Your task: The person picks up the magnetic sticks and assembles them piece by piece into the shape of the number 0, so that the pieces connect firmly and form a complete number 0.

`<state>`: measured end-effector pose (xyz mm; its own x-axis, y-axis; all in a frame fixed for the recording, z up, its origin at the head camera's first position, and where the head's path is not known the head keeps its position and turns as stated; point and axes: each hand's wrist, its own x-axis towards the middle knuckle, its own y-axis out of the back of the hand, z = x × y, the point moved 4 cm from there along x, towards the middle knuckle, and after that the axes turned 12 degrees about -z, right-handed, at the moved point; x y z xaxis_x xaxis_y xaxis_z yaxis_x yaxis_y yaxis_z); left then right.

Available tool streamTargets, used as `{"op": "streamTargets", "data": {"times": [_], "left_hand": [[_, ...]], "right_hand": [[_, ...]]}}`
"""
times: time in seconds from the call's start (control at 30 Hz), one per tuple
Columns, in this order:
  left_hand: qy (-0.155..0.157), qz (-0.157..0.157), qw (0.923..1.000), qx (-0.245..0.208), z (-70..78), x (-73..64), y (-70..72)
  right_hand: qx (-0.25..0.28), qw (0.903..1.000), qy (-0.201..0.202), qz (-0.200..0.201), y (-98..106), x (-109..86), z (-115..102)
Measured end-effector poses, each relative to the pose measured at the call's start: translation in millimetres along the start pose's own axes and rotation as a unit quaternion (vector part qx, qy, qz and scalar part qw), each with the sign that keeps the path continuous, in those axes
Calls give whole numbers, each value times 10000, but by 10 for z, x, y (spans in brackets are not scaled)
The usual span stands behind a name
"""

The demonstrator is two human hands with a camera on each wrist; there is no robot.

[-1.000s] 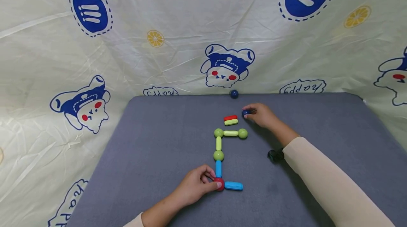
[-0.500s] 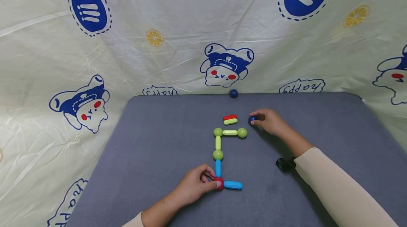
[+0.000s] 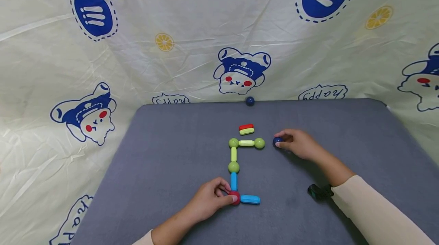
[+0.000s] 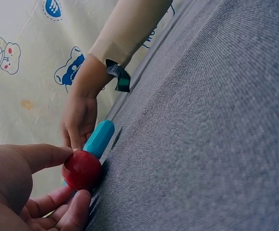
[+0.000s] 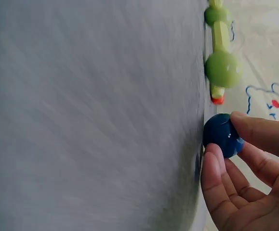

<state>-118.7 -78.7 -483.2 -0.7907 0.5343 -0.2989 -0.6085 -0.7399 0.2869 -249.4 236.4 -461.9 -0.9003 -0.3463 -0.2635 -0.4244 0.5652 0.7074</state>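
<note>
My left hand (image 3: 210,199) pinches a red ball (image 4: 83,170) between thumb and fingers at the near corner of a chain of toy rods and balls. From that ball one blue rod (image 3: 250,199) points right and another blue rod (image 3: 234,181) runs away to a green ball (image 3: 234,167). Beyond it come a yellow-green rod (image 3: 234,154), a corner green ball (image 3: 233,143), a second yellow-green rod (image 3: 246,143) and an end green ball (image 3: 259,143). Just right of that end, my right hand (image 3: 298,145) holds a dark blue ball (image 5: 221,134) in its fingertips, close to the cloth.
Behind the chain, a loose red rod (image 3: 246,126) lies against a yellow-green rod (image 3: 247,132). Another dark blue ball (image 3: 250,101) sits at the far edge of the grey table (image 3: 164,161). A printed curtain (image 3: 137,66) hangs behind. Below the right wrist hangs a dark device (image 3: 319,192).
My right hand has drawn the dark blue ball nearer and a little to the right, from beside the loose rods to level with the end green ball. The left hand stays on the red ball.
</note>
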Motion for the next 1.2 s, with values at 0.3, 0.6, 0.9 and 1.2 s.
{"op": "streamTargets", "data": {"times": [0.3,0.6,0.9,1.2], "left_hand": [[120,16,9999,-74,-9,-2,5],[141,55,9999,-22,-13,6,5],[126,44,9999,-17,-9,5,5],[126,37,9999,-74,-17,12,8]], "right_hand": [[410,9982,299,-318,-227,-302,-101],[621,9908,622,-1029,-489,-571,-269],[940,9660,1200,-2087,-688,-807,-395],[1005,9594,1435,-2210,-782,-876,-432]]}}
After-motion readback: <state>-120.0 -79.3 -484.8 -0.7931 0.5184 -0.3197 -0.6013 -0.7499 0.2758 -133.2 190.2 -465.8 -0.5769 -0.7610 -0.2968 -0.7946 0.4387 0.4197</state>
